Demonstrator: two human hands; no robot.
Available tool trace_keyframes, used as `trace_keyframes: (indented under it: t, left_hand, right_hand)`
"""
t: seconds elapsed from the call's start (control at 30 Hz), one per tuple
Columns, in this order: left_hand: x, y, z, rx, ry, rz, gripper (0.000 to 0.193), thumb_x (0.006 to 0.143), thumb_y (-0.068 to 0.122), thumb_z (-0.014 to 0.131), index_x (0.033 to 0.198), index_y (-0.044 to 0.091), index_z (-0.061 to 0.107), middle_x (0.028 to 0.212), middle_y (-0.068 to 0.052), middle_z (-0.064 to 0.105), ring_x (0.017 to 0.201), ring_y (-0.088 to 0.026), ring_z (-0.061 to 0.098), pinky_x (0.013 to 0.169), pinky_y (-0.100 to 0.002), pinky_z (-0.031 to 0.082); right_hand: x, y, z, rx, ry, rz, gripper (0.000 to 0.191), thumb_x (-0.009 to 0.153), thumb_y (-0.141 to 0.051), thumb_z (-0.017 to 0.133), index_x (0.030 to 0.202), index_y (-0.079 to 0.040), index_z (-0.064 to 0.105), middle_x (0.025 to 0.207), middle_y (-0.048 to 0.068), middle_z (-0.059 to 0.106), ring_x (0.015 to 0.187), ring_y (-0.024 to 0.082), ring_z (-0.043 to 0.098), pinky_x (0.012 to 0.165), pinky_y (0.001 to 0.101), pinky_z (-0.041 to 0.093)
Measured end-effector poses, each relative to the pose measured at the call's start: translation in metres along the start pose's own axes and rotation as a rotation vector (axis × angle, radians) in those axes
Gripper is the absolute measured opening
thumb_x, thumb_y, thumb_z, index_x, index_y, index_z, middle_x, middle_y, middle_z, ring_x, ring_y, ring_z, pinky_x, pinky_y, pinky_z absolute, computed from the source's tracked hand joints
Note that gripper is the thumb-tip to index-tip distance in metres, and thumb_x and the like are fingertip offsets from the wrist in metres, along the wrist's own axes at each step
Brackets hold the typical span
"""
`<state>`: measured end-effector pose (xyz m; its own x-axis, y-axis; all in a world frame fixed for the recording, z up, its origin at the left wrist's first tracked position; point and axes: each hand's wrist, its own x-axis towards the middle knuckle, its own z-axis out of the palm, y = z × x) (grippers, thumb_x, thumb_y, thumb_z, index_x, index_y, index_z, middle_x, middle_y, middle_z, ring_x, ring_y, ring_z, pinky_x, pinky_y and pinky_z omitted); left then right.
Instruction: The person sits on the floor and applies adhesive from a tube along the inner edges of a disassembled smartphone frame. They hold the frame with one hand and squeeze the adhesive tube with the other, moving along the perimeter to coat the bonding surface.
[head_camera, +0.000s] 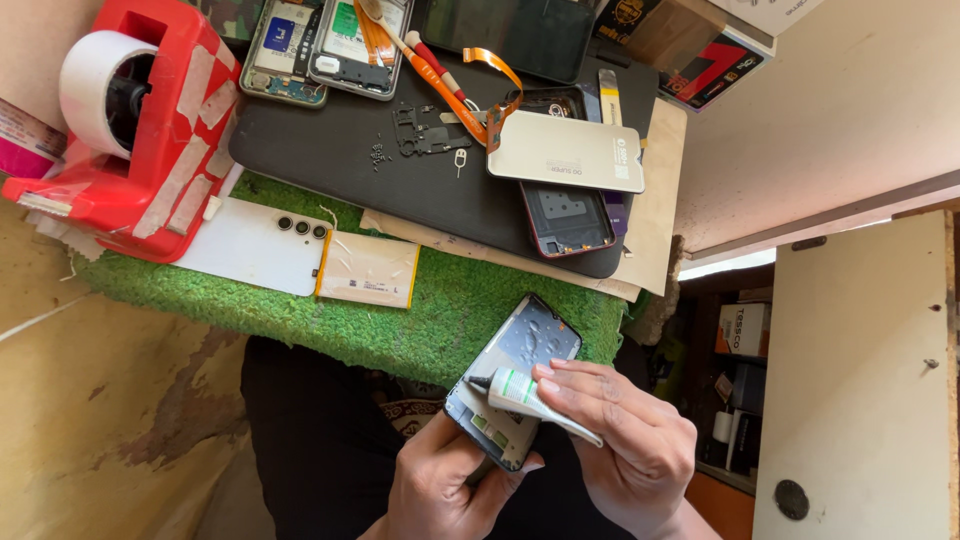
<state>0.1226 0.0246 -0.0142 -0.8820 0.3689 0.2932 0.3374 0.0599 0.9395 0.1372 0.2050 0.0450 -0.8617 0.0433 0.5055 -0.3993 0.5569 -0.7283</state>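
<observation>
Item: opened phone, at 6 o'clock over our lap, just off the green mat. Our left hand cradles it, fingers wrapped around its lower edge. Our right hand pinches a small white glue tube, nozzle touching the phone's frame. At 10 o'clock on the worktop: red tape dispenser.

I sit at my phone repair bench: opened phones, loose back covers, a battery and a red tape dispenser crowd it.
</observation>
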Motion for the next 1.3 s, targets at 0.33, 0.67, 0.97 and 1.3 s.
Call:
trace_keyframes:
  t: [0.33,0.67,0.97,1.3]
  left_hand:
    - [0.0005,0.0,-0.0004,-0.003,-0.006,0.015,0.027,0.085,0.02,0.087,0.102,0.001,0.078,0.101,-0.019,0.075,0.093,-0.029,0.081,0.075,-0.035,0.065]
    - [0.0008,0.0018,-0.001,-0.02,-0.015,-0.001,0.028,0.085,0.019,0.086,0.105,0.0,0.078,0.104,-0.02,0.075,0.095,-0.03,0.081,0.077,-0.036,0.065]
    - [0.0009,0.0015,-0.0012,0.008,-0.013,0.006,0.029,0.084,0.019,0.088,0.104,0.0,0.078,0.103,-0.019,0.075,0.094,-0.03,0.081,0.076,-0.036,0.064]
    - [0.0008,0.0,-0.0012,-0.009,-0.025,0.003,0.03,0.083,0.018,0.088,0.106,0.0,0.078,0.105,-0.02,0.074,0.095,-0.03,0.081,0.077,-0.035,0.065]
  right_hand:
    - [-0.0012,0.0003,0.0004,0.006,0.003,-0.002,0.026,0.083,0.004,0.076,0.108,0.001,0.075,0.107,0.017,0.079,0.104,0.028,0.08,0.101,0.045,0.064]
    - [-0.0007,0.0008,-0.0002,-0.011,0.006,0.008,0.027,0.082,0.007,0.075,0.109,0.002,0.074,0.108,0.016,0.079,0.104,0.029,0.08,0.101,0.045,0.064]
    - [0.0003,0.0017,-0.0003,-0.036,0.005,0.004,0.028,0.082,0.008,0.074,0.109,0.002,0.074,0.107,0.016,0.078,0.105,0.029,0.08,0.1,0.0444,0.063]
    - [0.0006,0.0034,-0.0003,-0.057,0.018,0.004,0.028,0.081,0.008,0.075,0.109,0.001,0.074,0.107,0.016,0.079,0.104,0.029,0.08,0.1,0.0437,0.064]
